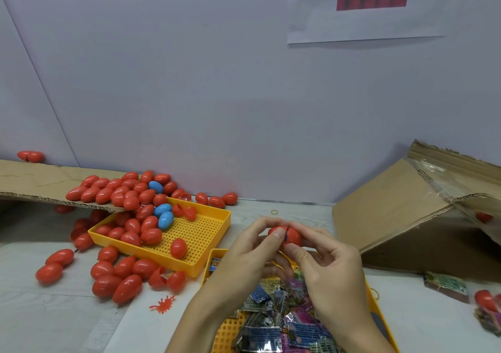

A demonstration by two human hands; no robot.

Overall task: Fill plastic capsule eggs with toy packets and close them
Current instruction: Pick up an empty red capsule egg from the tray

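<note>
Both hands, left hand (245, 255) and right hand (329, 268), gripping red capsule egg (291, 236), above packet tray (375, 302), egg tray (200, 266) at 9 o'clock.

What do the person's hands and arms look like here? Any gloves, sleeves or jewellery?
Both are bare: the left hand and right hand wear no gloves, and no rings or watch show. The forearms are uncovered to the picture's lower edge, with no sleeve visible. Fingernails are short and unpainted.

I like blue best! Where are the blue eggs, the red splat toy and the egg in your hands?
blue eggs (166, 220): head view, shell of the nearest one.
red splat toy (162, 304): head view, its middle.
held egg (291, 236): head view, right half.
</note>
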